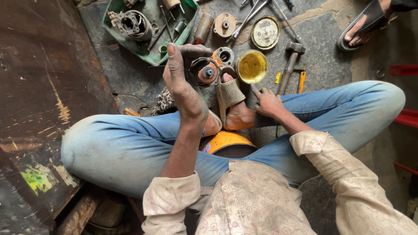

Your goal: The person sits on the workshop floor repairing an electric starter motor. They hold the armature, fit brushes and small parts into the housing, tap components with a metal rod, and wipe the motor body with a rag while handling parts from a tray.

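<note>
A round orange-faced motor part (204, 72) is gripped in the left hand (185, 82) above the feet, while the empty right hand (266, 102), forefinger extended, is pointed toward the open yellow grease tin (251, 66), no grease yet applied.

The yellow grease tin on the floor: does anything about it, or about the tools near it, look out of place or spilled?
Nothing is spilled. The open tin of yellow grease sits upright with its lid lying apart. The hammer and other tools lie scattered loose. The right hand points a finger toward the tin; the left hand grips a round motor part.
</note>
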Demonstrator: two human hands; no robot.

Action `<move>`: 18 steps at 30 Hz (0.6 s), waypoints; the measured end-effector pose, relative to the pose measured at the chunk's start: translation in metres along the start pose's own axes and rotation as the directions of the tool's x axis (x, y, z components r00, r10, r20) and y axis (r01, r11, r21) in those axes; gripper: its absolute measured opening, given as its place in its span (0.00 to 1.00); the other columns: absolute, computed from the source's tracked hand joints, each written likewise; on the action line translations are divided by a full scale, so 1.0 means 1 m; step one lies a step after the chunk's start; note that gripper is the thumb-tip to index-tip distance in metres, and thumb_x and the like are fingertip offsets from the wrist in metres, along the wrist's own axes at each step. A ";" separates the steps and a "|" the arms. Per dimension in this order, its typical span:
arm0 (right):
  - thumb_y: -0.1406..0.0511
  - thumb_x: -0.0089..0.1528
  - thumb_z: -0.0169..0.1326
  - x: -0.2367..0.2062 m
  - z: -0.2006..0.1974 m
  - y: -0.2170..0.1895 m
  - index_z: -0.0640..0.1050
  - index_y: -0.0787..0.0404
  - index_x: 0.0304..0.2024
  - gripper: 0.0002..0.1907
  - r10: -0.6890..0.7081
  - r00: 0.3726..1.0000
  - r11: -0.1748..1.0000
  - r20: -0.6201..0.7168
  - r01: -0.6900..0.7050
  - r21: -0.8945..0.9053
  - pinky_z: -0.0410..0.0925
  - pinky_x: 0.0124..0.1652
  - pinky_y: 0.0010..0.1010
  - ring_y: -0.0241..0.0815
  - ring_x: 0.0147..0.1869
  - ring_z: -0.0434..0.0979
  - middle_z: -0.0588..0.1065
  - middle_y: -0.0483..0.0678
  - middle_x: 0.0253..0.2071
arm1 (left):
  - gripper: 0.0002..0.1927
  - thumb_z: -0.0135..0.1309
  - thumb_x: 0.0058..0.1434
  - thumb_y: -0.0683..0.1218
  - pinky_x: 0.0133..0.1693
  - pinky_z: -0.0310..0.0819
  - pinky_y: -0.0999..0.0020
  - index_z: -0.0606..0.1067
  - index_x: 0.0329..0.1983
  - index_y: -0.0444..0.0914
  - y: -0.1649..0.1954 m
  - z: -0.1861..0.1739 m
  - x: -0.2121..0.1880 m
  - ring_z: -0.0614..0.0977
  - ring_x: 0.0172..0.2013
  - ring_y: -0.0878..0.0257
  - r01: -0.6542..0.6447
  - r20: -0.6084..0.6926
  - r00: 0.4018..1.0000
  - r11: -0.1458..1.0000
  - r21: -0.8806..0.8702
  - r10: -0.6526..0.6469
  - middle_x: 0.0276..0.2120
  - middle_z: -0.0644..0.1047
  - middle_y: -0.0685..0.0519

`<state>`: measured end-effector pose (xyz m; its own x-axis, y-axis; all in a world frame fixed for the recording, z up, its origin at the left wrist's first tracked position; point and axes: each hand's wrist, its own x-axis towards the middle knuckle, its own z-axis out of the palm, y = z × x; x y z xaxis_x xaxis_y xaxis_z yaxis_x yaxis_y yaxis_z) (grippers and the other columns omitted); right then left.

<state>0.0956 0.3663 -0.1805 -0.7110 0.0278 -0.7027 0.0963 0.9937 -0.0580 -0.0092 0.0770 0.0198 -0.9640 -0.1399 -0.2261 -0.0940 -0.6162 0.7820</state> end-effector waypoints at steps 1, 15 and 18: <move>0.60 0.58 0.55 0.001 0.000 0.000 0.48 0.39 0.79 0.50 0.002 1.000 1.000 0.012 -0.002 0.024 0.63 0.57 0.64 0.58 0.67 0.67 0.68 0.56 0.60 | 0.30 0.40 0.77 0.62 0.52 0.76 0.64 0.77 0.40 0.32 -0.001 0.000 0.001 0.82 0.41 0.59 -0.019 0.003 1.000 1.000 0.012 0.019 0.38 0.80 0.47; 0.65 0.68 0.47 0.036 -0.013 -0.002 0.53 0.63 0.79 0.38 -0.203 0.956 0.606 -0.210 -0.046 -0.794 0.66 0.33 0.42 0.38 0.25 0.71 0.72 0.40 0.23 | 0.29 0.41 0.77 0.62 0.51 0.76 0.65 0.77 0.42 0.32 -0.005 0.000 0.000 0.82 0.42 0.59 0.016 0.048 0.999 0.999 -0.036 -0.014 0.39 0.80 0.46; 0.65 0.65 0.47 0.039 -0.010 -0.004 0.55 0.71 0.77 0.39 -0.262 0.952 0.409 -0.156 -0.037 -0.912 0.64 0.32 0.42 0.36 0.24 0.69 0.70 0.37 0.22 | 0.29 0.40 0.77 0.62 0.50 0.76 0.65 0.76 0.42 0.33 -0.002 -0.001 0.000 0.82 0.41 0.60 0.012 0.042 0.999 1.000 -0.027 -0.011 0.39 0.80 0.47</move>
<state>0.0604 0.3648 -0.2001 -0.8110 -0.2165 -0.5436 -0.5696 0.5046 0.6488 -0.0082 0.0774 0.0174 -0.9725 -0.1003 -0.2104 -0.0991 -0.6389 0.7629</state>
